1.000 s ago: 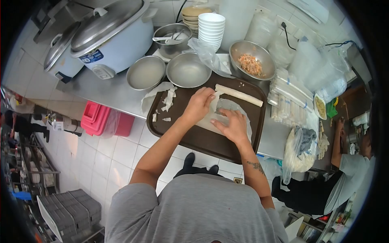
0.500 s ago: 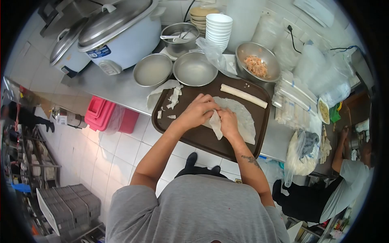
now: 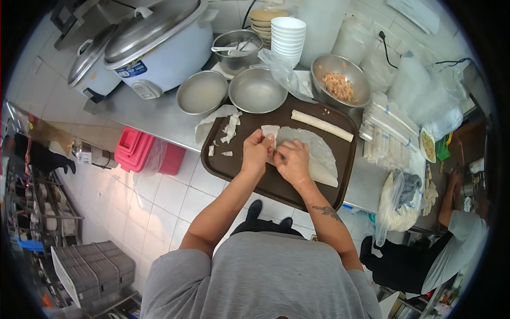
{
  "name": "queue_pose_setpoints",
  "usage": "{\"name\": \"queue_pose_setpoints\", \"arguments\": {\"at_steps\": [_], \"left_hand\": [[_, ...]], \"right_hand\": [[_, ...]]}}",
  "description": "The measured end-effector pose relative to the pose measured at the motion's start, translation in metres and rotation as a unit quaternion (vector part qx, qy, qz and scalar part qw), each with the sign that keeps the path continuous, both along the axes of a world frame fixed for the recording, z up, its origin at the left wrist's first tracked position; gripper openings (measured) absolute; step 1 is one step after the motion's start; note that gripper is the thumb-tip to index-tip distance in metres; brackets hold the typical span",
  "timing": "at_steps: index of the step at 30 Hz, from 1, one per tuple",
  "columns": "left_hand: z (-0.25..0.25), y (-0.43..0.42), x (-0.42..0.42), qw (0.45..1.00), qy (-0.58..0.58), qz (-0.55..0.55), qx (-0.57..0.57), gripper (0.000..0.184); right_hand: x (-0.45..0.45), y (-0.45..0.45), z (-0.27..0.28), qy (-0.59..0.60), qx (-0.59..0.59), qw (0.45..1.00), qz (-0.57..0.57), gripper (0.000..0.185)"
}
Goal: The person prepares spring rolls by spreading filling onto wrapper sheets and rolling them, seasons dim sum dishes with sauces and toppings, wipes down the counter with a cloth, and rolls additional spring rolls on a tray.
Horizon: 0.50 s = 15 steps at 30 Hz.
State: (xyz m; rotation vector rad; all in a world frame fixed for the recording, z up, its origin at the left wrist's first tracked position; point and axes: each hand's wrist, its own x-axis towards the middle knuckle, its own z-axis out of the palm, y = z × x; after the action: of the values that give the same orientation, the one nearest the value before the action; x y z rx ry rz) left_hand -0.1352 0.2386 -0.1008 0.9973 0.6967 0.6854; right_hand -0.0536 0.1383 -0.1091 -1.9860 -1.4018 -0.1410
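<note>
A thin, pale wrapper sheet lies on the brown tray, its near edge folded over. My left hand is closed at the sheet's left end and pinches a torn strip of wrapper that sticks up past the thumb. Curled over the same end, my right hand pinches the wrapper sheet; its fingertips nearly meet the left hand's. A long finished roll rests behind the sheet. Torn wrapper scraps lie at the tray's left side.
Two metal bowls and a bowl of orange filling stand behind the tray. Bagged rolls are stacked on its right. Rice cookers fill the back left. Another person works at the right.
My left hand has moved left and turned more upright, with the torn strip now above it. My right hand has shifted slightly left, its fingers curled over the sheet's end.
</note>
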Motion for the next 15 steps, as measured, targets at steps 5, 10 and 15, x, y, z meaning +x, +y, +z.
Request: {"name": "queue_pose_setpoints", "arguments": {"at_steps": [5,10,15], "left_hand": [[-0.004,0.004,0.000,0.999,0.006,0.024,0.035,0.015],[-0.012,0.009,-0.005,1.000,-0.004,0.030,0.002,0.015],[-0.013,0.013,-0.004,0.999,-0.011,0.039,-0.001,0.013]], "right_hand": [[-0.004,-0.001,0.002,-0.004,0.050,0.999,0.010,0.004],[-0.008,0.001,0.001,-0.024,0.077,0.997,0.017,0.003],[-0.011,0.002,0.004,-0.018,0.115,0.993,0.015,0.007]]}}
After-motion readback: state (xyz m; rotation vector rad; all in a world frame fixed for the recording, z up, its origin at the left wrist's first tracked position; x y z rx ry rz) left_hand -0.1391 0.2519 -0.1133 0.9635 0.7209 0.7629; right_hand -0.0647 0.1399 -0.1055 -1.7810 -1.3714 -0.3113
